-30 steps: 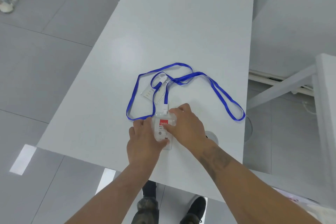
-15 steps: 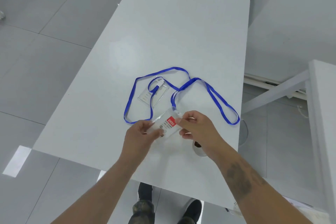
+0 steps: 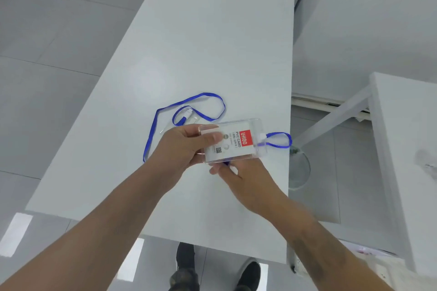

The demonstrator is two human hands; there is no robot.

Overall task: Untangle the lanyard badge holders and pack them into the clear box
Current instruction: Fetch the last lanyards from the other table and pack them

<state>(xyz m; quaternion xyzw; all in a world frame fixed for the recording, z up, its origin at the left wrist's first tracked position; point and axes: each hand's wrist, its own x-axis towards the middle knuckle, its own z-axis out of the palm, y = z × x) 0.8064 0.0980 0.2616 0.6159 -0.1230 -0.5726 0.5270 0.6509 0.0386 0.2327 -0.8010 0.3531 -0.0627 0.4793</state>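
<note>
Two hands hold it: left hand (image 3: 182, 146) grips the light, stiff badge holder (image 3: 233, 140); right hand (image 3: 246, 179) pinches its limp blue lanyard (image 3: 279, 140) beneath.

Two clear badge holders: one with a red-labelled card (image 3: 233, 142) held up in the hands, one lying on the table (image 3: 189, 117). Two blue lanyards: one loop on the table (image 3: 155, 125), one short loop (image 3: 279, 140) beside the held holder. Two hands, left (image 3: 182, 149) and right (image 3: 246, 179). Two white tables (image 3: 208, 42), (image 3: 406, 137). Two dark shoes (image 3: 248, 274).
</note>
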